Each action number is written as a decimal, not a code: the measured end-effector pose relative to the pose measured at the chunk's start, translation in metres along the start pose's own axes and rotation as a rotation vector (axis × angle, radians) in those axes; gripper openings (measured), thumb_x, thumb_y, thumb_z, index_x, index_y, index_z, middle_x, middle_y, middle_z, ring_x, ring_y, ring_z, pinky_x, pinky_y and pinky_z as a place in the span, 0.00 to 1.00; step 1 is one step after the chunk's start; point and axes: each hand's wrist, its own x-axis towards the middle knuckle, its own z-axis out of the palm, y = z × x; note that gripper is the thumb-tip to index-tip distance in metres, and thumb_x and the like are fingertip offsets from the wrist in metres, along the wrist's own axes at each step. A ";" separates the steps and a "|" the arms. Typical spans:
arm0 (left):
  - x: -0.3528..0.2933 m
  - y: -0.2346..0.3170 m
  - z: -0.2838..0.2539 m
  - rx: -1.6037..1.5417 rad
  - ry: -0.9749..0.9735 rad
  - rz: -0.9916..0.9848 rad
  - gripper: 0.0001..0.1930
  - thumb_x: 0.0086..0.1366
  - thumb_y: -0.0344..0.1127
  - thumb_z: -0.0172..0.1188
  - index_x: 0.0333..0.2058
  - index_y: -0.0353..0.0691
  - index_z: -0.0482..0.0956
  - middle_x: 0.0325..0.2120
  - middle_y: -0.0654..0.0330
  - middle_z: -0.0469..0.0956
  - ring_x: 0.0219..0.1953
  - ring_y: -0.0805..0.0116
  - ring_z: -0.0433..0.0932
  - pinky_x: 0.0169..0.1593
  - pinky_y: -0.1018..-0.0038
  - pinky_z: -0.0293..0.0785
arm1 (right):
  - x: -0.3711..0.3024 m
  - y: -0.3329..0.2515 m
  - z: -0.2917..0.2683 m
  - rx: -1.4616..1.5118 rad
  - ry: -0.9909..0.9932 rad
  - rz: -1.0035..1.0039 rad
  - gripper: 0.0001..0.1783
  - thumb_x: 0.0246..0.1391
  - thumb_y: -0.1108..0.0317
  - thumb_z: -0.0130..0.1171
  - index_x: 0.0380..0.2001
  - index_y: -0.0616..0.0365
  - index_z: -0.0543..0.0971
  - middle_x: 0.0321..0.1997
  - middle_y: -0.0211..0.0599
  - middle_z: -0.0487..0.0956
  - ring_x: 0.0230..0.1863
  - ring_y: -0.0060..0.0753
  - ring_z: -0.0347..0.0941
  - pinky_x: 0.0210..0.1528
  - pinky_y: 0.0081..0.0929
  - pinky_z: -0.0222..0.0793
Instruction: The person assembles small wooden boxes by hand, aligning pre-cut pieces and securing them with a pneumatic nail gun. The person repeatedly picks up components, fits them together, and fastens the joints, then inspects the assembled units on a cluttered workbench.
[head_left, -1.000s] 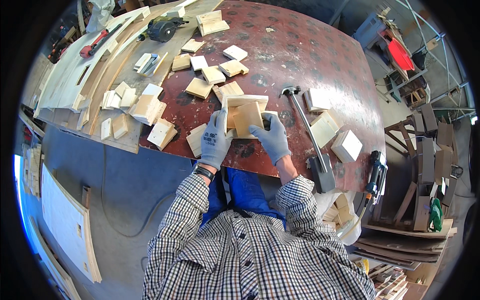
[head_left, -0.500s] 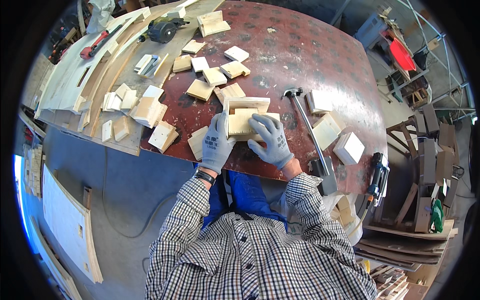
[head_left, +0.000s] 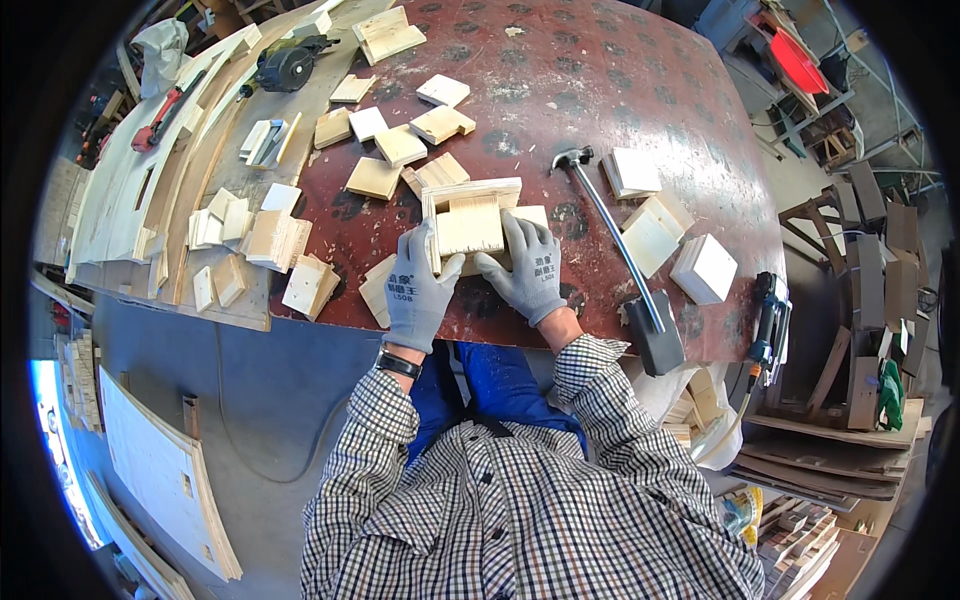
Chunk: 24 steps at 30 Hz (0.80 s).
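Near the front edge of the dark red table, a small wooden block (head_left: pixel 471 226) sits against a wooden piece (head_left: pixel 478 190) whose boards meet at a corner. Both my hands wear grey work gloves. My left hand (head_left: pixel 418 292) grips the left side, its thumb at the block's near edge. On the other side, my right hand (head_left: pixel 527 268) closes on the block's right end, thumb also at the near edge. Part of a flat board (head_left: pixel 532 214) shows behind the right fingers. The gloves hide the undersides of the pieces.
A claw hammer (head_left: pixel 606 222) lies to the right, its handle end over a dark box (head_left: pixel 655 340). Beyond it are wooden blocks (head_left: pixel 703 270) and a nail gun (head_left: pixel 768 325). Several blocks (head_left: pixel 400 147) lie far left, near a black power tool (head_left: pixel 288 64).
My right hand has slid from the block's top to its right end, thumb now at the near edge. The block's face has tilted toward me. The whole view has shifted slightly.
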 end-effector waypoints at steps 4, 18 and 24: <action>-0.002 -0.003 0.002 0.023 0.057 0.121 0.40 0.62 0.36 0.76 0.69 0.36 0.65 0.57 0.48 0.74 0.58 0.47 0.78 0.60 0.60 0.78 | 0.011 0.002 -0.010 0.091 -0.108 0.035 0.45 0.62 0.33 0.61 0.71 0.55 0.71 0.64 0.45 0.79 0.62 0.55 0.72 0.63 0.52 0.65; -0.004 -0.002 0.007 0.091 0.080 0.109 0.37 0.65 0.36 0.74 0.68 0.35 0.67 0.57 0.45 0.75 0.57 0.44 0.79 0.59 0.58 0.79 | 0.008 0.009 -0.016 0.009 -0.177 -0.044 0.46 0.52 0.53 0.73 0.72 0.54 0.69 0.62 0.40 0.78 0.57 0.50 0.75 0.58 0.51 0.69; -0.003 0.006 0.004 0.096 0.067 0.090 0.35 0.66 0.36 0.73 0.67 0.35 0.68 0.59 0.45 0.76 0.58 0.44 0.79 0.60 0.58 0.79 | 0.008 0.003 -0.018 -0.011 -0.137 -0.051 0.42 0.59 0.48 0.68 0.71 0.56 0.71 0.61 0.38 0.79 0.55 0.50 0.74 0.55 0.49 0.69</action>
